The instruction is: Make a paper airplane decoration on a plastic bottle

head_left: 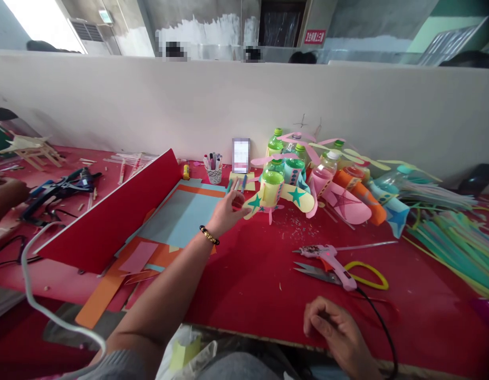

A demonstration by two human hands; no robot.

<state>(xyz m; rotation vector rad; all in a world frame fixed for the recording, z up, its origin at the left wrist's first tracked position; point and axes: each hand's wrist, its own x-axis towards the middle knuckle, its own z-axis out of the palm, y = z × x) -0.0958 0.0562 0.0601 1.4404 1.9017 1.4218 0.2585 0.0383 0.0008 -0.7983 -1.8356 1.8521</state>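
Observation:
My left hand (228, 212) reaches across the red table, its fingers parted, beside a plane made from a green bottle (272, 184) in yellow paper. The thumb is close to the plane's star-marked wing (254, 205); whether they touch I cannot tell. Just beyond the fingers are a green marker (229, 186) and a blue marker (244, 183), near yellow paper (250, 184). My right hand (333, 328) rests at the table's front edge, fingers loosely curled with nothing visible in them. Nearest it are a pink glue gun (333, 264) and scissors (321, 273) with a yellow handle.
More bottle planes (347, 195) crowd the back right, near bundled coloured strips (453, 248). A pen cup (214, 174) and a phone (241, 155) stand by the wall. Paper sheets (181, 214) lie left, beside an upright red board (121, 221). Another person's hand (7, 195) is far left.

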